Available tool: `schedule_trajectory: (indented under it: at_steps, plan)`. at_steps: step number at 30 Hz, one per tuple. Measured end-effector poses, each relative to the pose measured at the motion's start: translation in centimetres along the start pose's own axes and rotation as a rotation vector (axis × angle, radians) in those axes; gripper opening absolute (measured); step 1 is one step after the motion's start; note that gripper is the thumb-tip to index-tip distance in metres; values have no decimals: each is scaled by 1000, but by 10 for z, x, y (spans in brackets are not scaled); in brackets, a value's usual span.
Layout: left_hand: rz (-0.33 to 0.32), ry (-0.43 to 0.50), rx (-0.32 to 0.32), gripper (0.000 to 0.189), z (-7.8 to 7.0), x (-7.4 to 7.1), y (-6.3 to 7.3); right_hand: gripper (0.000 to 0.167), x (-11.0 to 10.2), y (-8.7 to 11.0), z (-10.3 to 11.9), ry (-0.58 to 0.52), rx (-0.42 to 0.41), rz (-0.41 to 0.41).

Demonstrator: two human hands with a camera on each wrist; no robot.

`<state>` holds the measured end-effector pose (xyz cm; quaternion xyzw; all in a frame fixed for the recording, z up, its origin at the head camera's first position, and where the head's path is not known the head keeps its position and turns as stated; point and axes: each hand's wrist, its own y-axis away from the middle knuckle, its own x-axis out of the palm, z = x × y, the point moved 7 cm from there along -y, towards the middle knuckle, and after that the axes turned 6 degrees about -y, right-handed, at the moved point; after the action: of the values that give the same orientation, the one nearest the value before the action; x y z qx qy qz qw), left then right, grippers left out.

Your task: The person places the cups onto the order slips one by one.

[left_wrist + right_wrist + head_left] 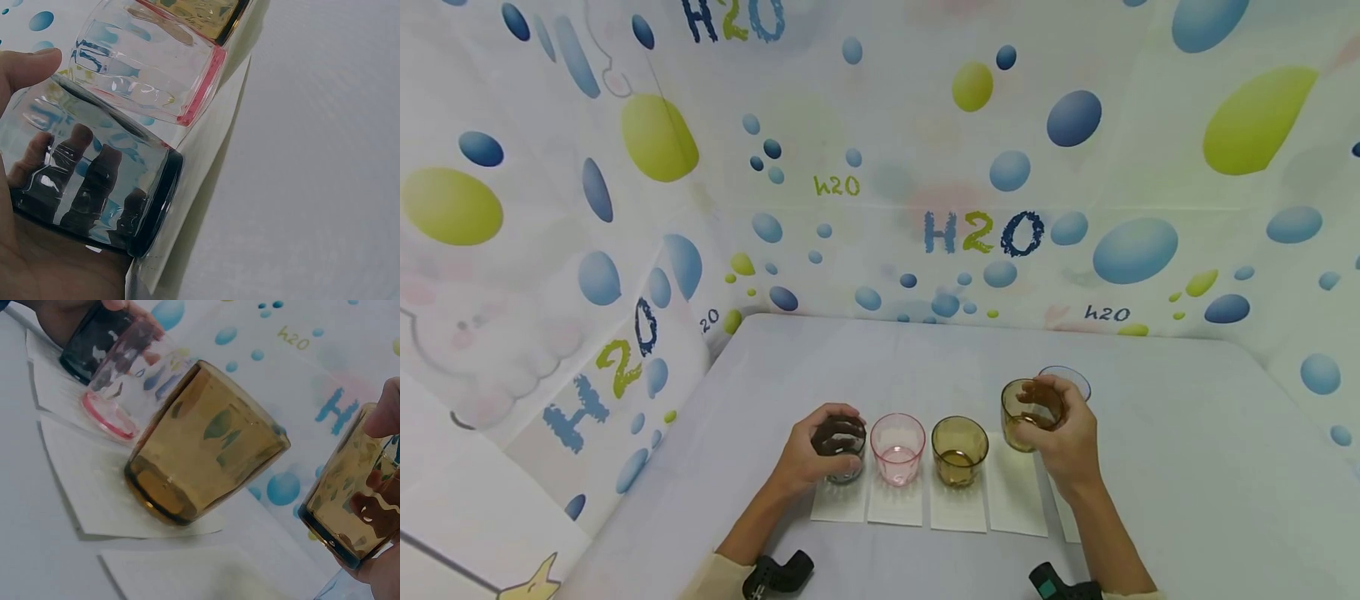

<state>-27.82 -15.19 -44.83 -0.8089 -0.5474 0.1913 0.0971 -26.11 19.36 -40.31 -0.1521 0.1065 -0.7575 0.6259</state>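
Observation:
My left hand [801, 458] grips a dark grey glass [94, 175] at the left end of the row, thumb on the near side and fingers round the far side. Beside it a pink-rimmed clear glass [898, 450] stands upright on a paper sheet. An amber glass [200, 447] stands to the right of the pink one, also on paper. My right hand [1075, 437] holds a second amber glass [1017, 408] above the table, thumb in front and fingers behind. Partly hidden behind that hand is a clear glass with a bluish rim [1081, 382].
Several pale paper sheets lie in a row on the white-covered table [1195, 467]. One sheet [1017, 493] lies bare below the raised amber glass; another [1066, 517] is partly under the right forearm. A patterned cloth [880, 192] rises behind the table.

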Motion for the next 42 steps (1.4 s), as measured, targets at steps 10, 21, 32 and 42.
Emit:
schedule_trajectory:
  at_steps: [10, 21, 32, 42]
  plan:
    - [-4, 1, -11, 60, 3, -1, 1, 65, -3, 14, -15, 18, 40, 19]
    - [-8, -23, -11, 60, 0, -1, 2, 66, 0, 17, -24, -4, 70, 61]
    - [-9, -30, -19, 61, 3, -1, 1, 63, -1, 20, -29, 11, 95, 98]
    - [-11, -32, -30, 61, 4, 0, 1, 65, 1, 22, -34, 22, 103, 141]
